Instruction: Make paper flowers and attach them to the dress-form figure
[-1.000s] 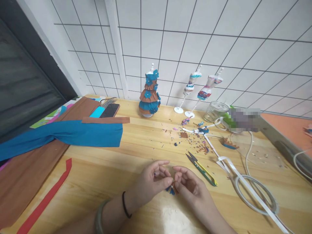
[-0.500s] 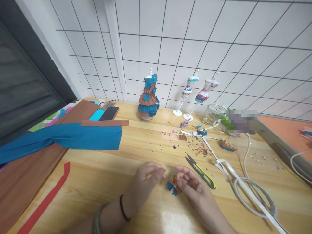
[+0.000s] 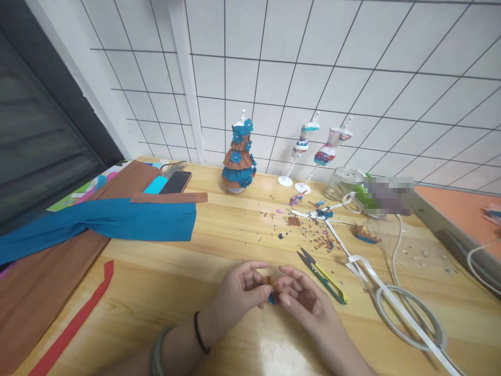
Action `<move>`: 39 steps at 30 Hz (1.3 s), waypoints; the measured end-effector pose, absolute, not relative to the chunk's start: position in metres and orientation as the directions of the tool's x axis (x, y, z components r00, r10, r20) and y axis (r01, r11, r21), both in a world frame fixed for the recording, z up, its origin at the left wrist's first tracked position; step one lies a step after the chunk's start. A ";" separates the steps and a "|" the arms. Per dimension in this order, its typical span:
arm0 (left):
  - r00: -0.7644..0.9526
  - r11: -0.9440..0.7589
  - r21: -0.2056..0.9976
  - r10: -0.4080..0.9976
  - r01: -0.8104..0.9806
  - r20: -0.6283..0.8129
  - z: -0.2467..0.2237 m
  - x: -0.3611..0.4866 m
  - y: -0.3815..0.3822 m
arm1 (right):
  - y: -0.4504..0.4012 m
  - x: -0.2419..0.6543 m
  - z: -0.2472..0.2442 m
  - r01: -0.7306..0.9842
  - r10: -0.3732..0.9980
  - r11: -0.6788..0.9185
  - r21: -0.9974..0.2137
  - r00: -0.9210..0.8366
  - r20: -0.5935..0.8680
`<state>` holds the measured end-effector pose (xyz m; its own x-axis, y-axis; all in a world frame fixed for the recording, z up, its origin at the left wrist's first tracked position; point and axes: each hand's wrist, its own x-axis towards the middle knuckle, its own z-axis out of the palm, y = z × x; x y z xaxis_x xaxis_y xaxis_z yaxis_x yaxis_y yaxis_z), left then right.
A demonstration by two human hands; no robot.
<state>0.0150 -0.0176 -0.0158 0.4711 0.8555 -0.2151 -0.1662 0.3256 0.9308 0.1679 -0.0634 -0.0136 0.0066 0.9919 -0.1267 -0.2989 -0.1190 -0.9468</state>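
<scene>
A small pleated paper rosette, brown with a blue part below, is between my two hands just above the table. My left hand pinches it, the thumb lying over its middle. Around its right edge curl the fingers of my right hand, with the thumb low beside it; these fingers also grip it. Much of the rosette is hidden behind the fingers. To the right of my right hand lie thread snips with yellow and green handles, blades pointing away.
Paper scraps litter the table beyond the snips. A dress form in a brown and blue paper dress stands by the wall, near two barer forms. Left lie blue crepe paper, a red strip and a phone; right, a tape roll.
My left hand has moved right and taken hold of the rosette, which was in my right hand alone. The rosette has shifted slightly left and up.
</scene>
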 end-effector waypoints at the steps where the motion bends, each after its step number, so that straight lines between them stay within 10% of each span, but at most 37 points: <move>1: 0.464 0.323 0.930 0.860 -0.175 -0.212 -0.016 0.015 -0.017 | -0.064 0.167 -0.016 -0.314 0.993 -0.111 -0.943 -0.007 -0.114; 18: 0.492 0.320 0.937 0.844 -0.141 -0.215 -0.019 0.018 -0.020 | -0.063 0.165 -0.019 -0.244 0.998 -0.069 -0.967 -0.021 -0.065; 27: 0.473 0.308 0.940 0.856 -0.144 -0.208 -0.019 0.018 -0.020 | -0.067 0.168 -0.004 0.206 0.982 0.191 -0.960 -0.031 0.189; 39: 0.467 0.359 0.915 0.851 -0.183 -0.241 -0.016 0.019 -0.020 | -0.065 0.178 -0.001 0.254 0.988 0.056 -0.965 0.125 0.090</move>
